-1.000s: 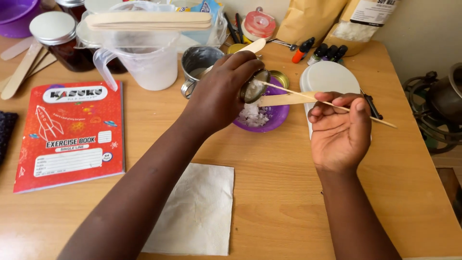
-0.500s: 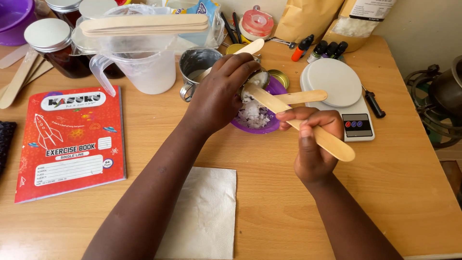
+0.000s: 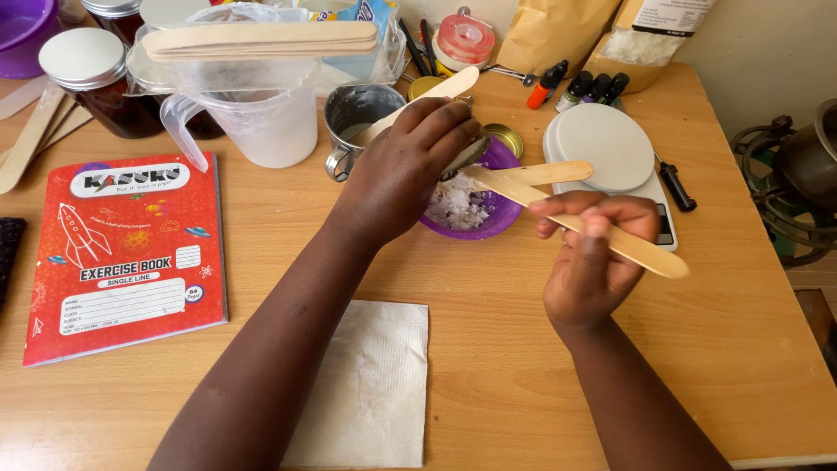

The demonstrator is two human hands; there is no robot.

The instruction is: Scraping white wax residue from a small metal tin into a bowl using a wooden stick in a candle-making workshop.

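Stick [image 3: 575, 225] swung flatter – tip up-left into tin [image 3: 464, 157]; both hands clamped: right [image 3: 593, 262] stick, left [image 3: 405, 170] tin.

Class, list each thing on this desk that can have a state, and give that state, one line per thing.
Small tin: tilted over the bowl, held by left hand.
Wooden stick: gripped by right hand, tip at the tin.
Purple bowl: holds white flakes.
Exercise book: closed, flat.
Dark jar: lid on.
Measuring jug: upright, sticks across its rim.
Paper napkin: lying flat.
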